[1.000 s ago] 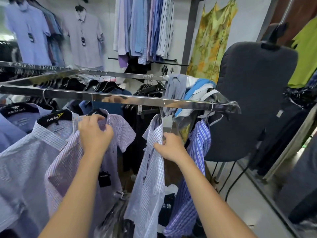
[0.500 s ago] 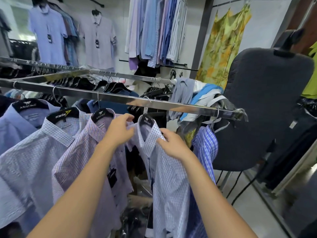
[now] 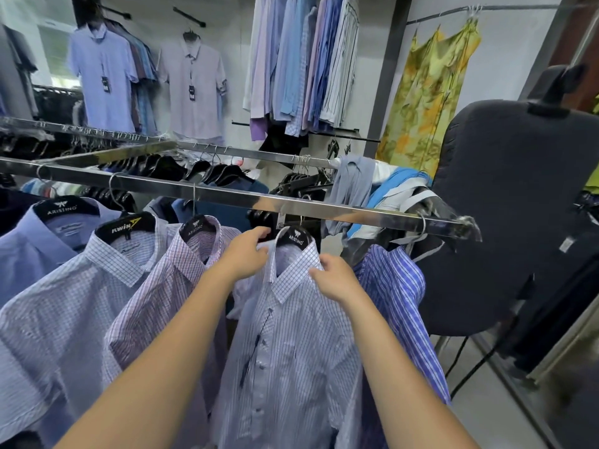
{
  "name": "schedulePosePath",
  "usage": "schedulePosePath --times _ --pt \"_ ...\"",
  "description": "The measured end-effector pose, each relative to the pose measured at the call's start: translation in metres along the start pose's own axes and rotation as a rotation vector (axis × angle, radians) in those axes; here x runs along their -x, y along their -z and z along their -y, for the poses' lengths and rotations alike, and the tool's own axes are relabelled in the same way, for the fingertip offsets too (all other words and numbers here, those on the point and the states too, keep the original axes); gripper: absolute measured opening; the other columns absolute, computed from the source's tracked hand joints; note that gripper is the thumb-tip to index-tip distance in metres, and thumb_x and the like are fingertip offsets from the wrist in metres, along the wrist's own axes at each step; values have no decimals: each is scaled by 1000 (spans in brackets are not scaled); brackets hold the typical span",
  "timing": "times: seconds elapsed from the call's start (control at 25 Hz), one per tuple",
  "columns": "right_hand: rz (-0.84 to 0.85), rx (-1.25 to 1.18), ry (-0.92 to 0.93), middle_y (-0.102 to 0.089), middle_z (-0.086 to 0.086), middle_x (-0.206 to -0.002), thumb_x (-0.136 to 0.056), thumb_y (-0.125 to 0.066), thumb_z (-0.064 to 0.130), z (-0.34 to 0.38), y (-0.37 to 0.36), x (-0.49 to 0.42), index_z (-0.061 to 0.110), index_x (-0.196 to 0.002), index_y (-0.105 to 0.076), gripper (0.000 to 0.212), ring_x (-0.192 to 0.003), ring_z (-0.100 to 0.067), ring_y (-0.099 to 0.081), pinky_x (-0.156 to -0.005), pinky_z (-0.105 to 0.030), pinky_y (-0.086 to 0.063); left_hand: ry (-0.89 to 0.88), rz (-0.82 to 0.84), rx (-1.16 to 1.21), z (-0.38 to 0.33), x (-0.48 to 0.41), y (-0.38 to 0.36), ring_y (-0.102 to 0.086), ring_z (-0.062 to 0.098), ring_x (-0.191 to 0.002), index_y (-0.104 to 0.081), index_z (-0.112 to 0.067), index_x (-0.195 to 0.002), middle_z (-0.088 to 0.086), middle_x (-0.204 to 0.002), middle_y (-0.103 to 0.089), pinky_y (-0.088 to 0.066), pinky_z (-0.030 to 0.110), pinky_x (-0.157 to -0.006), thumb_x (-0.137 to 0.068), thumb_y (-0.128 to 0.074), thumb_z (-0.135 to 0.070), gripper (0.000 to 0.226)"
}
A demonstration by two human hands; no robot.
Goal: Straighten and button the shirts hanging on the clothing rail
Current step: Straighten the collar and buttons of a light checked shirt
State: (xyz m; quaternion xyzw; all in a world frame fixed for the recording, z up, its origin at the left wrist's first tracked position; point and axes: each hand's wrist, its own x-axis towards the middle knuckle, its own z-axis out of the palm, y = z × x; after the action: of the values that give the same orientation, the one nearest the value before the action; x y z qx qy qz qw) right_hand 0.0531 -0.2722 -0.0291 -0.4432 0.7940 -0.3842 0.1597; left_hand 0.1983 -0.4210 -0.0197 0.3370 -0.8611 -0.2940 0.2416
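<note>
Setting: clothes shop, steel rail (image 3: 324, 207) just above both hands.
Change: checked shirt (image 3: 291, 335) has swung from side-on to facing front.
Hands: left hand (image 3: 246, 254) and right hand (image 3: 337, 280) each pinch its collar.
Meaning: straightened; buttoning likely next.

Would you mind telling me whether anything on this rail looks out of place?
Yes: a heap of loose garments is draped over the far rail's right end, bunched and off hangers, while the shirts on the near rail hang neatly.
</note>
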Motion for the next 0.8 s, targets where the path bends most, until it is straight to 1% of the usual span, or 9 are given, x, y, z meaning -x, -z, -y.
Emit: schedulePosePath --times 0.08,0.16,0.28,0.36,0.44,0.52,0.64,0.72,0.8 --pt "75 46 -45 -69 -1 -105 -95 -54 16 -9 -6 1 16 -108 -68 19 -93 -22 -66 -81 -42 -54 5 5 -24 2 1 -1 -47 24 -135 -41 -14 -148 5 -149 -49 -37 36 -113 -99 -49 -11 50" --pt "171 67 -37 -72 -5 -107 -94 -55 12 -15 -5 1 16 -106 -71 21 -97 -27 -69 -90 -48 -54 16 15 -64 6 3 1 -47 25 -134 -40 -14 -149 6 -149 -48 -37 36 -112 -97 -52 -11 54" --pt "293 68 12 -72 -4 -119 -95 -57 7 -19 5 3 15 -118 -71 27 -111 -26 -67 -98 -44 -52 87 227 -132 16 10 6 -50 28 -129 -38 -16 -148 6 -144 -51 -43 37 -105 -89 -56 -6 62" --pt "356 36 49 -69 0 -125 -98 -56 5 -21 13 6 14 -125 -67 30 -115 -16 -65 -92 -26 -53 102 405 -223 28 14 7 -59 25 -114 -60 -24 -119 2 -124 -64 -49 36 -97 -83 -57 -8 39" --pt "377 30 84 -68 1 -127 -100 -54 5 -24 20 3 14 -126 -66 30 -116 -11 -62 -85 -15 -49 67 511 -277 42 20 9 -62 18 -101 -64 -30 -83 -7 -98 -69 -49 31 -90 -85 -63 -12 19" --pt "297 52 107 -68 2 -124 -101 -53 8 -28 21 -4 17 -122 -66 26 -115 -14 -62 -93 -27 -52 35 522 -173 49 26 14 -64 11 -92 -68 -32 -75 -16 -84 -69 -49 28 -85 -91 -65 -21 20" --pt "-15 94 130 -70 4 -118 -101 -55 19 -29 16 -15 28 -121 -65 25 -116 -21 -59 -100 -44 -49 -27 422 87 38 40 29 -59 1 -72 -74 -36 -80 -21 -73 -65 -46 24 -73 -94 -66 -31 17" --pt "-176 80 176 -70 7 -115 -101 -54 25 -22 10 -19 34 -125 -65 28 -116 -21 -55 -96 -41 -47 -88 340 136 23 42 43 -49 4 -63 -76 -31 -87 -17 -67 -56 -38 23 -64 -93 -65 -35 13" --pt "-294 97 232 -69 8 -122 -102 -51 28 -14 7 -24 33 -131 -63 32 -117 -23 -55 -97 -40 -46 -133 274 87 10 39 52 -45 6 -61 -74 -20 -90 -12 -69 -51 -36 27 -63 -94 -63 -41 24"
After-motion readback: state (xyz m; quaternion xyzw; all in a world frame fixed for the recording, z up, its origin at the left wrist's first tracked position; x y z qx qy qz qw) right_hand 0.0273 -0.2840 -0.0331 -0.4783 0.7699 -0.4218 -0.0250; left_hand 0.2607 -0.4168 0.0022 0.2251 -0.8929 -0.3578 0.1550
